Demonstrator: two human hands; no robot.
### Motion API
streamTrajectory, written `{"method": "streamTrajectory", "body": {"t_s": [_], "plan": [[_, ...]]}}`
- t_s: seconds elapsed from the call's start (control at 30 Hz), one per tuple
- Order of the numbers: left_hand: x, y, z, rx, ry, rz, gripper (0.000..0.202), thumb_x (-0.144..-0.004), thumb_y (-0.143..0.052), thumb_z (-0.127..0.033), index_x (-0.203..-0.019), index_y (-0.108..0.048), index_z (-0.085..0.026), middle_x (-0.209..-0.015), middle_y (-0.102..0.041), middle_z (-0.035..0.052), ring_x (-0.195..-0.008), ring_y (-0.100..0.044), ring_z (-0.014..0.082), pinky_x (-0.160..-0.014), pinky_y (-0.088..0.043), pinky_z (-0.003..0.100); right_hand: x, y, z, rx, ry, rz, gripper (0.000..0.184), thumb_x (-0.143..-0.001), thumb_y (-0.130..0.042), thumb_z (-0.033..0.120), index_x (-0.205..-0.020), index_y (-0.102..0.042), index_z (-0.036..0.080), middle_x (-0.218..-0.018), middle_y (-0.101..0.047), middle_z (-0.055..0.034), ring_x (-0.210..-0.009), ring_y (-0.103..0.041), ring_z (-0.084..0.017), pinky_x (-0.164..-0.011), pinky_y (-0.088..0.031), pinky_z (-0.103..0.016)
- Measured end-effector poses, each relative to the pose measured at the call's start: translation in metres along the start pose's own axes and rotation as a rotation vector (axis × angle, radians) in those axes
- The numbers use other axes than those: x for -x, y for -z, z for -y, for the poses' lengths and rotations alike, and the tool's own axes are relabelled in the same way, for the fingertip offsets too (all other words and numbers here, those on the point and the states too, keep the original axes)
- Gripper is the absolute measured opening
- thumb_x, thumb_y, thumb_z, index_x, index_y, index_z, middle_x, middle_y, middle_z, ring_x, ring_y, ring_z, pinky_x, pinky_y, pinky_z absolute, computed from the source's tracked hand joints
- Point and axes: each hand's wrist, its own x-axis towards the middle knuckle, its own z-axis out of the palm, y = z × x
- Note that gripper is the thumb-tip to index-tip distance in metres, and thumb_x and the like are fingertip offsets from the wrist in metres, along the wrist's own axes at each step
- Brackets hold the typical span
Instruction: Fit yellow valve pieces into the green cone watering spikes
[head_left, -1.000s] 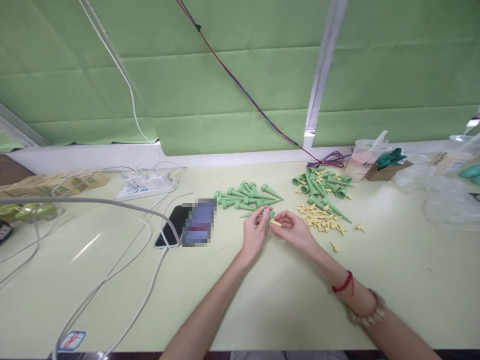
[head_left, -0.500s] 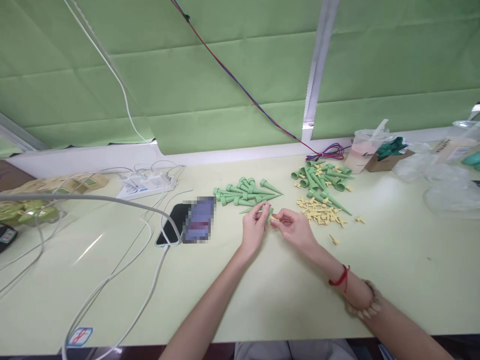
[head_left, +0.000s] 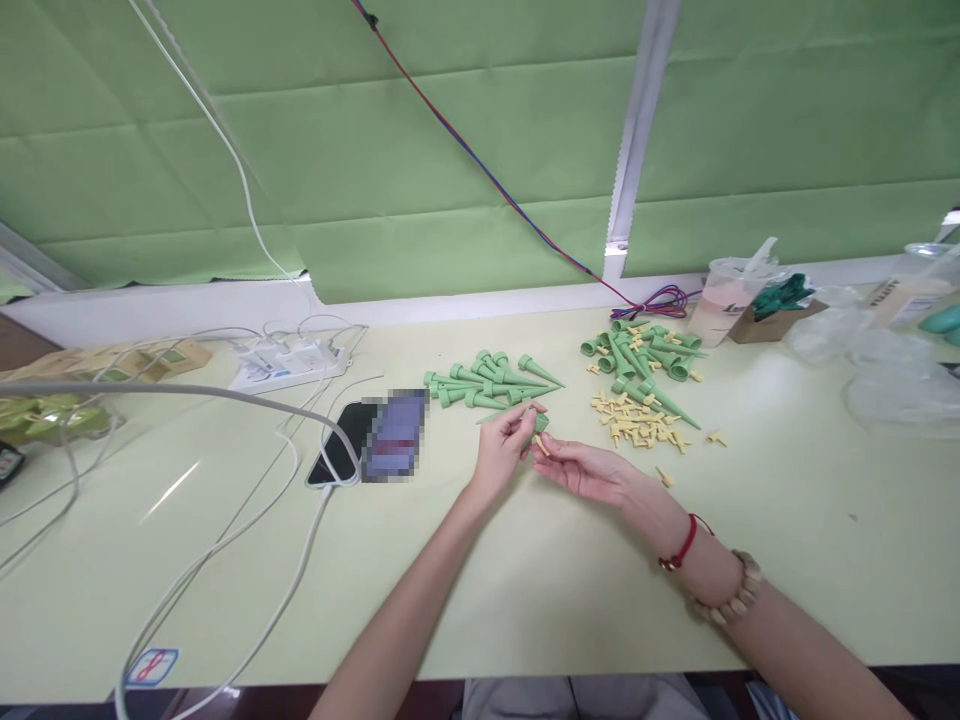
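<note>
My left hand point(head_left: 501, 448) pinches a green cone spike point(head_left: 537, 421) just above the pale green table point(head_left: 525, 590). My right hand point(head_left: 581, 466) meets it from the right, palm turned up, its fingertips pinched on a small yellow plug point(head_left: 541, 444) at the spike's wide end. A heap of green spikes point(head_left: 487, 385) lies just behind my hands. To the right lie a scatter of yellow plugs point(head_left: 637, 425) and a second heap of green spikes point(head_left: 641, 360).
A phone point(head_left: 367, 445) lies left of my hands, with white cables and a power strip point(head_left: 289, 365) beyond it. A plastic cup point(head_left: 724, 295), a small box point(head_left: 776, 315) and clear plastic bags point(head_left: 892, 380) stand at the back right. Green fabric hangs behind.
My right hand has turned palm up and dropped slightly, still meeting my left hand at the spike. The view shifted a little.
</note>
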Motion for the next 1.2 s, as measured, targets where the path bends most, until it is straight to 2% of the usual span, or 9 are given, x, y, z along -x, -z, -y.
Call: {"method": "streamTrajectory", "body": {"t_s": [0.13, 0.3, 0.37, 0.5, 0.6, 0.7, 0.9, 1.07, 1.2], "plan": [[0.0, 0.002, 0.005, -0.106, 0.002, 0.025, 0.032, -0.076, -0.052, -0.043, -0.084, -0.063, -0.014, -0.046, -0.034, -0.0052, -0.041, -0.028, 0.0055, -0.041, -0.024, 0.018, -0.001, -0.003, -0.004, 0.207, 0.093, -0.111, 0.015, -0.059, -0.072, 0.02, -0.071, -0.063, 0.016, -0.072, -0.061, -0.0006, -0.072, -0.06, -0.012, -0.082, -0.049, -0.03], [0.001, -0.006, 0.011, -0.178, 0.012, -0.109, 0.031, -0.074, -0.054, -0.043, -0.08, -0.062, -0.014, -0.041, -0.033, -0.0055, -0.04, -0.029, 0.0064, -0.043, -0.025, 0.019, -0.006, -0.003, -0.006, 0.752, 0.556, -0.464, 0.019, -0.057, -0.072, 0.03, -0.058, -0.058, 0.016, -0.066, -0.062, -0.0039, -0.066, -0.059, -0.017, -0.075, -0.048, -0.035], [0.002, -0.009, 0.01, -0.106, 0.016, -0.145, 0.033, -0.075, -0.052, -0.044, -0.084, -0.061, -0.014, -0.043, -0.037, -0.0047, -0.04, -0.032, 0.0069, -0.042, -0.026, 0.019, -0.007, -0.004, -0.003, 0.709, 0.519, -0.402, 0.023, -0.058, -0.072, 0.033, -0.065, -0.059, 0.016, -0.071, -0.064, -0.0049, -0.067, -0.06, -0.017, -0.073, -0.049, -0.033], [0.001, -0.007, 0.003, -0.011, 0.007, -0.164, 0.035, -0.074, -0.053, -0.046, -0.087, -0.06, -0.014, -0.046, -0.038, -0.0049, -0.04, -0.032, 0.0059, -0.041, -0.026, 0.018, -0.004, -0.004, 0.004, 0.315, 0.134, -0.074, 0.03, -0.069, -0.064, 0.04, -0.086, -0.061, 0.015, -0.08, -0.065, -0.0062, -0.069, -0.062, -0.014, -0.075, -0.051, -0.032], [0.001, -0.005, 0.001, -0.03, -0.009, -0.152, 0.035, -0.074, -0.053, -0.046, -0.086, -0.061, -0.014, -0.045, -0.037, -0.0054, -0.039, -0.032, 0.006, -0.041, -0.028, 0.019, -0.002, -0.003, 0.005, 0.169, 0.086, -0.004, 0.022, -0.07, -0.064, 0.033, -0.083, -0.064, 0.015, -0.082, -0.065, -0.0052, -0.075, -0.061, -0.013, -0.08, -0.05, -0.029], [0.002, -0.005, 0.004, -0.066, -0.03, -0.136, 0.035, -0.075, -0.053, -0.045, -0.087, -0.062, -0.014, -0.045, -0.036, -0.005, -0.04, -0.033, 0.0063, -0.041, -0.028, 0.019, -0.001, -0.003, 0.001, 0.314, 0.171, -0.082, 0.019, -0.065, -0.068, 0.03, -0.078, -0.064, 0.016, -0.08, -0.065, -0.0045, -0.076, -0.061, -0.015, -0.081, -0.049, -0.031], [0.001, -0.009, 0.006, -0.052, 0.046, -0.158, 0.038, -0.078, -0.048, -0.048, -0.085, -0.063, -0.013, -0.04, -0.034, -0.0058, -0.036, -0.03, 0.0053, -0.038, -0.024, 0.018, -0.003, -0.003, -0.003, 0.855, 0.642, -0.381, 0.017, -0.064, -0.068, 0.034, -0.067, -0.062, 0.018, -0.075, -0.064, -0.0041, -0.072, -0.06, -0.017, -0.082, -0.047, -0.034], [0.002, -0.01, -0.001, 0.027, 0.031, -0.133, 0.037, -0.077, -0.05, -0.047, -0.086, -0.06, -0.013, -0.045, -0.04, -0.005, -0.035, -0.034, 0.0048, -0.036, -0.026, 0.018, -0.004, 0.001, 0.006, 0.344, 0.114, -0.009, 0.025, -0.074, -0.06, 0.038, -0.081, -0.059, 0.015, -0.072, -0.063, -0.0036, -0.064, -0.061, -0.013, -0.069, -0.051, -0.029], [0.003, -0.006, -0.004, 0.011, 0.004, -0.106, 0.035, -0.077, -0.051, -0.045, -0.089, -0.06, -0.013, -0.043, -0.035, -0.0064, -0.035, -0.033, 0.0046, -0.037, -0.027, 0.017, -0.001, -0.001, 0.009, -0.033, -0.014, 0.065, 0.008, -0.072, -0.063, 0.019, -0.076, -0.059, 0.014, -0.068, -0.062, 0.0009, -0.065, -0.06, -0.008, -0.075, -0.05, -0.022]]}}
